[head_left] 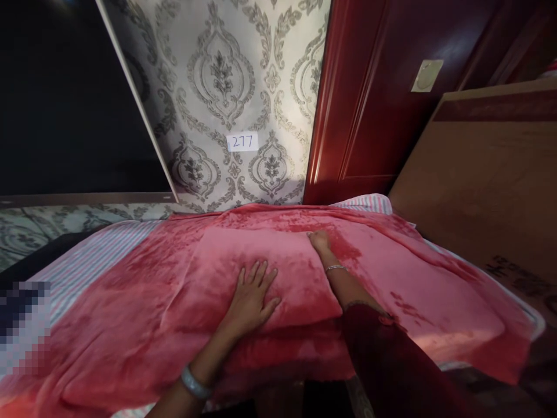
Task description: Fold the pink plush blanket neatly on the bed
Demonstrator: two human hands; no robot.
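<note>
A red plush blanket covers the bed, with one part folded over into a paler pink rectangle in the middle. My left hand lies flat on that folded part, fingers spread, a pale bangle on the wrist. My right hand reaches further out to the folded part's far right corner, fingers curled down on the fabric, a thin bracelet on the wrist and a dark red sleeve on the forearm.
A striped sheet shows at the left and far edge of the bed. Patterned wallpaper with a label reading 277 is ahead, a dark red door to its right, and a brown board stands along the bed's right side.
</note>
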